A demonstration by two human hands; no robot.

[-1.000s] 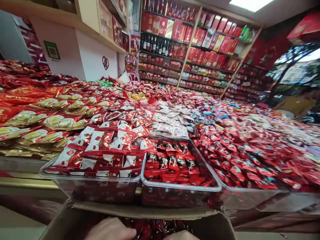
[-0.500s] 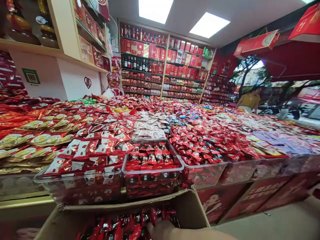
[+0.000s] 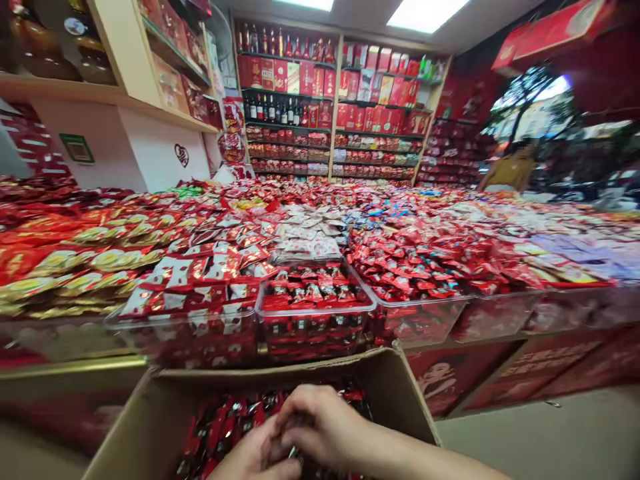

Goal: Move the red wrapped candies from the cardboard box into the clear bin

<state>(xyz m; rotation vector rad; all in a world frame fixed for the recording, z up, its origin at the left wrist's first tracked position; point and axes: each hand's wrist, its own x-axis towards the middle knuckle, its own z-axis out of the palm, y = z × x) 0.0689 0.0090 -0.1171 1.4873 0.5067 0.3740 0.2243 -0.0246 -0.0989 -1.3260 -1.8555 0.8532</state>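
My left hand [image 3: 255, 451] and my right hand [image 3: 320, 421] meet inside an open cardboard box [image 3: 407, 407]. Under and around them lie many small red-and-black wrapped candies [image 3: 220, 430]. The right hand comes in from the lower right, its fingers curled in against the left. Beside it, the left hand is low at the frame's bottom, partly closed with the thumb bent. A glossy bit of wrapper shows between the hands, but what the fingers hold is hidden. Just beyond the box stands a clear plastic bin [image 3: 320, 311] filled with similar red-and-black candies.
More clear bins of wrapped sweets [image 3: 415, 260] spread across the display counter. Gold-and-red packets [image 3: 110, 260] lie left. Wall shelves [image 3: 287, 123] with bottles and boxes stand behind. A person [image 3: 507, 170] is at the far right.
My left hand has come into view and meets my right hand. The right hand has risen from among the candies. The view has tipped downward, showing more of the box.
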